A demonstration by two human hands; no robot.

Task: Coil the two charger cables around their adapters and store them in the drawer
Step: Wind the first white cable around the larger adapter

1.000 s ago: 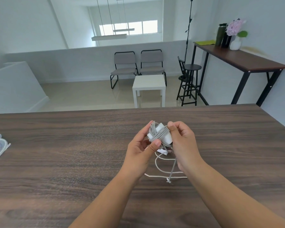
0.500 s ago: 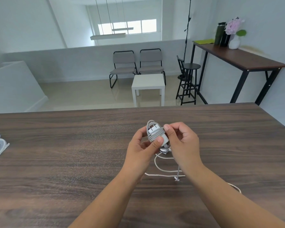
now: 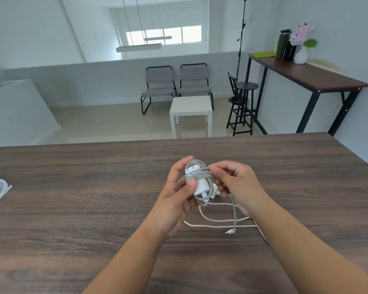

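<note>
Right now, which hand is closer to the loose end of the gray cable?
Right. The right hand has the gray cable hanging straight down from it to the loose end. The left hand is off to the left, holding the adapter.

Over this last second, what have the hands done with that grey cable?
The right hand has laid more grey cable around the white adapter, so the hanging tail is shorter; its plug end has shifted rightwards. The left hand keeps its grip on the adapter. The white cable still lies loose on the wooden table.
</note>
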